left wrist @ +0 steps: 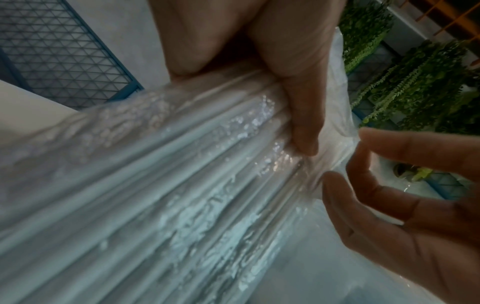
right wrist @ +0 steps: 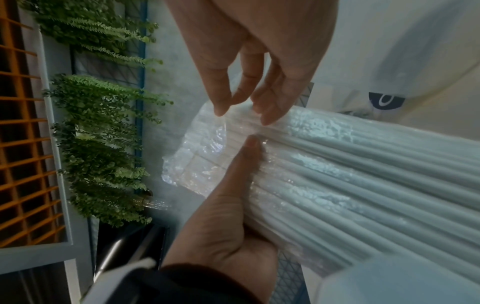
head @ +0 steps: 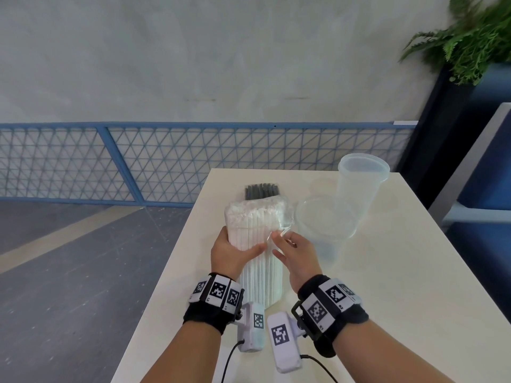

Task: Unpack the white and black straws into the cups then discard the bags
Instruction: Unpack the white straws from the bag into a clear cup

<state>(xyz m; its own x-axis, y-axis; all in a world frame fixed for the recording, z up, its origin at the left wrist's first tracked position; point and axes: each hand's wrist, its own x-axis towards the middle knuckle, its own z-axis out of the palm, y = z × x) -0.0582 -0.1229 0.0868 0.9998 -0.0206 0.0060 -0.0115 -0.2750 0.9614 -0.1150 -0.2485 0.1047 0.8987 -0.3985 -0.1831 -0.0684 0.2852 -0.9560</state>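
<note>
A bundle of white straws [head: 261, 275] in a clear plastic bag [head: 282, 219] stands nearly upright, its lower end on the table. My left hand [head: 237, 250] grips the bundle's middle, with the thumb [left wrist: 303, 123] pressed across the straws [right wrist: 363, 174]. My right hand [head: 284, 244] is beside it, fingers relaxed, and its fingertips [right wrist: 267, 120] touch the bag's loose crinkled edge [right wrist: 202, 152] without a clear pinch. A bag of black straws [head: 261, 190] lies behind the white bundle. To the right stand a tall clear cup [head: 359, 183] and a shorter, wider clear cup [head: 323, 219].
The cream table [head: 387, 286] has its left edge close by my left arm, with grey floor below. A blue mesh fence [head: 166, 161] runs behind, a fern planter [head: 470, 37] stands at the far right, and a blue bench [head: 486, 161] sits to the right.
</note>
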